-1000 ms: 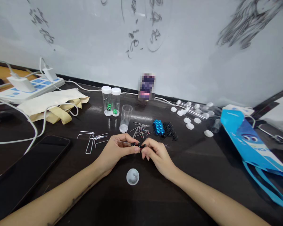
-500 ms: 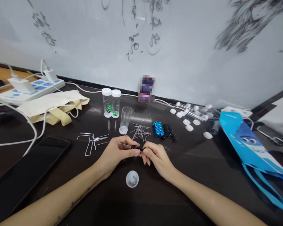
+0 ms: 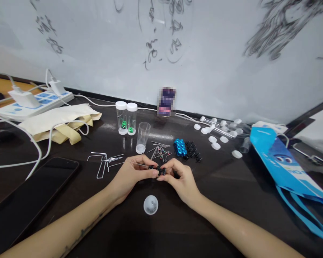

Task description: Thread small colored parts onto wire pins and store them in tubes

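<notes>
My left hand (image 3: 131, 175) pinches a small black spool-shaped part (image 3: 162, 171) between thumb and fingertips, and a thin metal wire runs along the same grip. At the part's right end, the thumb and index finger of my right hand (image 3: 182, 181) close on it; its exact kind is too small to tell. Just beyond the hands lie thin metal pins (image 3: 160, 151), a cluster of shiny blue pieces (image 3: 180, 147) and a group of black pieces (image 3: 193, 150). A small translucent cup (image 3: 150, 205) with tiny bits inside sits nearer to me.
An uncapped clear tube (image 3: 143, 138) stands behind the hands, beside two capped tubes (image 3: 126, 118). Bent metal rods (image 3: 104, 163) and a dark phone (image 3: 43, 193) lie left. White caps (image 3: 215, 146) and a blue bag (image 3: 282, 157) are right. A power strip (image 3: 40, 98) sits back left.
My right fingers have shifted their hold on the black part; more of its right end shows now between thumb and index finger. My left hand stays nearly in place.
</notes>
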`<action>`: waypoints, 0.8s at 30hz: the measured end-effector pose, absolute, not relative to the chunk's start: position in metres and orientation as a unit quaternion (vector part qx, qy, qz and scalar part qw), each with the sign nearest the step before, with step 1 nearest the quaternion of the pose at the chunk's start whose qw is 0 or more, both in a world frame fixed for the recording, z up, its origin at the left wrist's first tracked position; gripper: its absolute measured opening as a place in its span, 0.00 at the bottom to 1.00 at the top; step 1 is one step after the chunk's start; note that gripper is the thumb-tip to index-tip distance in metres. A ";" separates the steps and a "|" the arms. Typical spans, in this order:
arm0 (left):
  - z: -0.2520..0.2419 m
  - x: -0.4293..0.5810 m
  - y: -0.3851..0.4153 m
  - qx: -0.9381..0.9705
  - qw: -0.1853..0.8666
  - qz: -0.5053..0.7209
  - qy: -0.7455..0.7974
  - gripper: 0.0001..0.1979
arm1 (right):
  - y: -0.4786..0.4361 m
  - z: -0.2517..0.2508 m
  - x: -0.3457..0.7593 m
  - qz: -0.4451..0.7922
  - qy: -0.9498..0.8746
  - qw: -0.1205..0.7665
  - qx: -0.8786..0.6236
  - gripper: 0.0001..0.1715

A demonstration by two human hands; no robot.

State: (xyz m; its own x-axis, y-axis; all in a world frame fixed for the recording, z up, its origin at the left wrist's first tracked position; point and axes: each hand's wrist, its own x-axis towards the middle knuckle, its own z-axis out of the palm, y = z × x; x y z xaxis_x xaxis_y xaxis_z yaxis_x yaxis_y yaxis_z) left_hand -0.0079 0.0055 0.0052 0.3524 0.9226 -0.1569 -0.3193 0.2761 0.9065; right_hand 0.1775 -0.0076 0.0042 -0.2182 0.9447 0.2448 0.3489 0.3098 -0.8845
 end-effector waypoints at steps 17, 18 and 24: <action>0.003 -0.008 0.005 0.403 0.723 0.435 0.354 0.12 | -0.007 0.002 0.179 0.396 -0.721 0.361 -0.439 0.18; 0.004 -0.008 0.005 0.403 0.721 0.436 0.358 0.12 | -0.007 0.003 0.179 0.373 -0.721 0.373 -0.449 0.14; 0.003 -0.008 0.006 0.396 0.725 0.438 0.354 0.12 | -0.007 0.004 0.178 0.362 -0.725 0.375 -0.451 0.14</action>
State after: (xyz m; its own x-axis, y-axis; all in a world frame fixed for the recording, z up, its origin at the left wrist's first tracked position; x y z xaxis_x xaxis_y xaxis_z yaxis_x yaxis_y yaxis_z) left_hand -0.0079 0.0061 0.0033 0.3651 0.9159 -0.1667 -0.3544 0.3023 0.8849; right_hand 0.1782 -0.0069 0.0037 -0.3119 0.9252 0.2162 0.3828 0.3306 -0.8626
